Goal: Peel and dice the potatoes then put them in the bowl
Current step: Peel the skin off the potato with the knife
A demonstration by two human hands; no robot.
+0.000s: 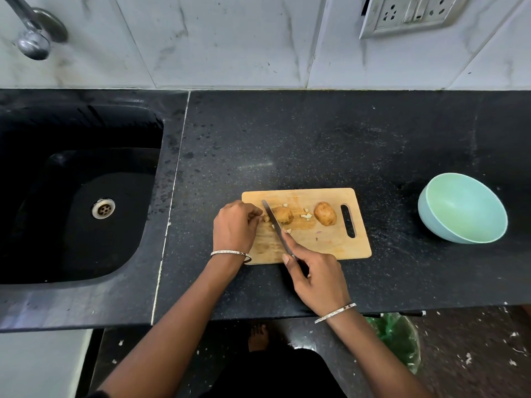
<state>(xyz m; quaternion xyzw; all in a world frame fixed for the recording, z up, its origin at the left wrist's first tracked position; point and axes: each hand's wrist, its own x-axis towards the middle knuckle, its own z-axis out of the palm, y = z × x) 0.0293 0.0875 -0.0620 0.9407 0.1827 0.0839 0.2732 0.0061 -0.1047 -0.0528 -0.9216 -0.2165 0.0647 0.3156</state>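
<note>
A wooden cutting board [330, 242] lies on the black counter. Two brown unpeeled potatoes rest on it: one [283, 215] near the left, another [325, 213] toward the right by the handle slot. My right hand [316, 280] grips a knife [275, 224] whose blade lies across the left side of the nearer potato. My left hand [235, 225] sits at the board's left end, fingers curled on a small potato piece [266, 218] beside the blade. A few pale bits [307, 216] lie between the potatoes. The mint-green bowl [431, 208] stands empty at the right.
A black sink [77, 193] with a steel drain fills the left, a tap [31, 33] above it. A socket panel [413, 12] hangs on the tiled wall. Below the counter edge a green-lined bin [399, 340] stands on the littered floor.
</note>
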